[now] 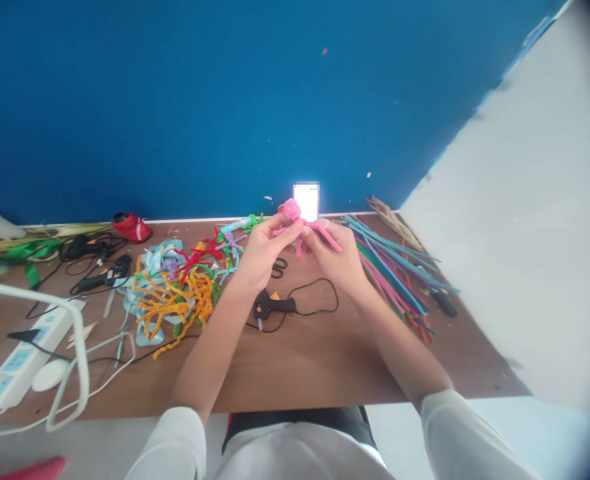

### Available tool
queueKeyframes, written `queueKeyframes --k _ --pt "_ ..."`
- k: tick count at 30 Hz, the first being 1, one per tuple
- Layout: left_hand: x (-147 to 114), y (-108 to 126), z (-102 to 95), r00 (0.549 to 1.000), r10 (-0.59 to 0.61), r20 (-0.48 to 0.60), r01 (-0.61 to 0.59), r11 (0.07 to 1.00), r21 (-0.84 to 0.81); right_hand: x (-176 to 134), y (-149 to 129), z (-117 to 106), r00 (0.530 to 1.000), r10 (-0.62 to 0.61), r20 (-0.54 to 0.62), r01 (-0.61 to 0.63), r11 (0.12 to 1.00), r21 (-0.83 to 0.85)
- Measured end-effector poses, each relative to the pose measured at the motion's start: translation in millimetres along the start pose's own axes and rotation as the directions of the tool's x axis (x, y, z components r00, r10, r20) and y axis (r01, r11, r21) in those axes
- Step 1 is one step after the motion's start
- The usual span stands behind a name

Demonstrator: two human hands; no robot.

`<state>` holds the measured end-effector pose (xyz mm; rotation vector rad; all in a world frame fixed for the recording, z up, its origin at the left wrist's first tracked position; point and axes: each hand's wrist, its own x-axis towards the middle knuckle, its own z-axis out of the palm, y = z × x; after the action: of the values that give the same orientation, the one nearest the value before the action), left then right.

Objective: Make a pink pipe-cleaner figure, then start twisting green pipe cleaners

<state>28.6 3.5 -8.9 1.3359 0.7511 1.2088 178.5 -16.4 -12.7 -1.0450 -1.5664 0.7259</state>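
Observation:
Both hands are raised over the back of the brown table, close together. Between them is a pink pipe cleaner piece with a rounded, coiled head and loose pink strands hanging below. My left hand pinches it near the head, thumb pointing right. Closed on the pink strands is my right hand, its thumb and forefinger meeting the left thumb. A lit phone screen stands upright just behind the hands. Below them lies a black glue gun with its cord looped to the right.
Twisted orange pipe cleaners and pale blue ribbon heap up on the left. Straight pipe cleaners bundle at right. Further left are another glue gun, a white power strip, a white bent frame and a red item.

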Motion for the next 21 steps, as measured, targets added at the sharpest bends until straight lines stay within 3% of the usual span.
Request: queueKeyframes --k 3,5,7,9,11,13,18,21 --pt "3.1 0.4 -2.5 0.987 0.129 -0.099 -0.120 0.989 0.087 3.7 -0.2 -5.8 0.998 -0.023 0.058 0.026 0.998 -0.051" --pt "5.7 1.5 -6.5 0.962 0.232 -0.143 -0.198 0.955 0.219 7.7 -2.0 -13.6 0.996 -0.030 0.082 0.030 1.000 0.003" --pt "7.4 4.2 -11.3 0.945 0.304 -0.120 -0.238 0.893 0.382 11.9 -3.1 -23.0 0.994 0.010 0.110 -0.024 0.993 0.120" --pt "7.5 9.1 -15.2 0.932 0.359 -0.048 -0.279 0.796 0.538 15.7 -2.1 -32.0 0.973 0.106 0.205 -0.160 0.950 0.269" --pt "6.5 15.4 -17.3 0.911 0.410 0.043 -0.332 0.670 0.663 18.7 0.8 -38.6 0.924 0.193 0.330 -0.325 0.850 0.414" --pt "5.5 21.3 -17.8 0.874 0.463 0.146 -0.407 0.535 0.740 20.3 4.2 -41.8 0.893 0.232 0.385 -0.408 0.779 0.476" --pt "6.8 22.9 -16.5 0.713 0.571 0.408 -0.649 0.317 0.692 18.3 7.1 -40.7 0.875 0.173 0.453 -0.381 0.823 0.422" --pt "8.3 17.5 -17.2 0.681 0.556 0.477 -0.683 0.246 0.688 15.6 5.9 -39.6 0.880 0.117 0.461 -0.317 0.868 0.383"
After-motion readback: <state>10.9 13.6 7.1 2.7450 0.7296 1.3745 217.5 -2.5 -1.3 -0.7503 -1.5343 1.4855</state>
